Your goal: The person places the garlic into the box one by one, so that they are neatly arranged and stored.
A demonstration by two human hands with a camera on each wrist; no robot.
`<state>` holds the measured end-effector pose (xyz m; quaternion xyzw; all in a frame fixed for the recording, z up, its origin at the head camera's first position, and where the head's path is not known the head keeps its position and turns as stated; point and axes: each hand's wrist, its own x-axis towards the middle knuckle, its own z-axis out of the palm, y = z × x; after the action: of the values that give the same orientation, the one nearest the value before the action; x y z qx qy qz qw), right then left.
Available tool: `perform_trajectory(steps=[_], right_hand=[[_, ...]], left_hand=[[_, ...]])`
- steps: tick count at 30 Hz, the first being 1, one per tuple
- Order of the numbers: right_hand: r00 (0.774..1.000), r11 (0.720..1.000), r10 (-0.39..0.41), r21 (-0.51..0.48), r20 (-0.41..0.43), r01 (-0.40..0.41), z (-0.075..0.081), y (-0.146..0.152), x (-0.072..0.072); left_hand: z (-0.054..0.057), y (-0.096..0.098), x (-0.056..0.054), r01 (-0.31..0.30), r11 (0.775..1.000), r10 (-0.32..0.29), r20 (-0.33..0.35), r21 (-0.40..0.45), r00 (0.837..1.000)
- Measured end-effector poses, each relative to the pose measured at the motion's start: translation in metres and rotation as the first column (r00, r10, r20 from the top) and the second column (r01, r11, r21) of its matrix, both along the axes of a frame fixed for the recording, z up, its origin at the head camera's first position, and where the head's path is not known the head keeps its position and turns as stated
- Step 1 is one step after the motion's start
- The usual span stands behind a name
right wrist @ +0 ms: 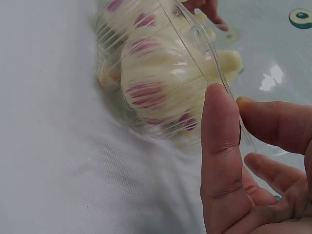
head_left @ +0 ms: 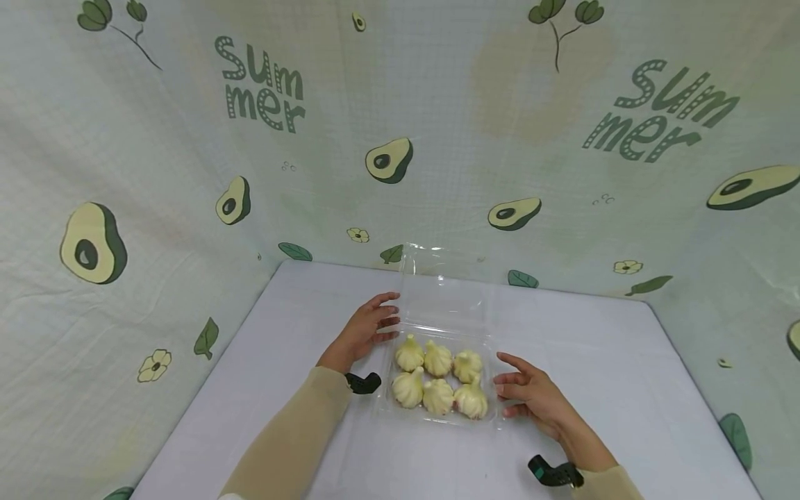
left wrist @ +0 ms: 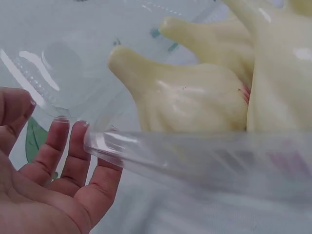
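Note:
A clear plastic clamshell box (head_left: 384, 401) lies on the table with its lid (head_left: 444, 298) raised toward the back. Several pale garlic bulbs (head_left: 438, 396) sit inside in two rows; purple streaks show on a garlic bulb (right wrist: 148, 80) through the box wall in the right wrist view. My left hand (head_left: 369, 328) is at the left side by the hinge, its slightly bent fingers (left wrist: 80, 156) at the plastic edge. On the right side, my right hand (head_left: 531, 394) has spread fingers with fingertips (right wrist: 222, 102) at the rim. Whether they press it is unclear.
The box stands on a white-covered table (head_left: 575, 340). Behind and beside it hangs a cloth (head_left: 437, 104) printed with avocados and lettering. Each wrist wears a black strap device, the left one (head_left: 364, 383) close to the box's left edge.

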<state>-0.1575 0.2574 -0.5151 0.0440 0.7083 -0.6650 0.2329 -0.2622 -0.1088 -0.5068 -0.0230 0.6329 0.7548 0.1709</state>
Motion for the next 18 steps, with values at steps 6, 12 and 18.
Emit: perform_trajectory(steps=[6, 12, 18], right_hand=[[1.000, 1.000, -0.011, -0.001, -0.002, 0.011, -0.001, -0.001, 0.001], [1.000, 1.000, -0.019, -0.009, -0.011, 0.019, -0.002, -0.002, 0.003], [1.000, 1.000, -0.016, -0.020, -0.022, 0.016, -0.001, -0.002, 0.005]], left_hand=[[0.004, -0.002, 0.005, -0.026, 0.997, 0.025, 0.023, 0.067, 0.999], [0.004, -0.004, 0.009, -0.053, 0.995, 0.049, 0.049, 0.089, 0.998], [0.004, -0.003, 0.014, -0.070, 0.993, 0.064, 0.069, 0.098, 0.996]])
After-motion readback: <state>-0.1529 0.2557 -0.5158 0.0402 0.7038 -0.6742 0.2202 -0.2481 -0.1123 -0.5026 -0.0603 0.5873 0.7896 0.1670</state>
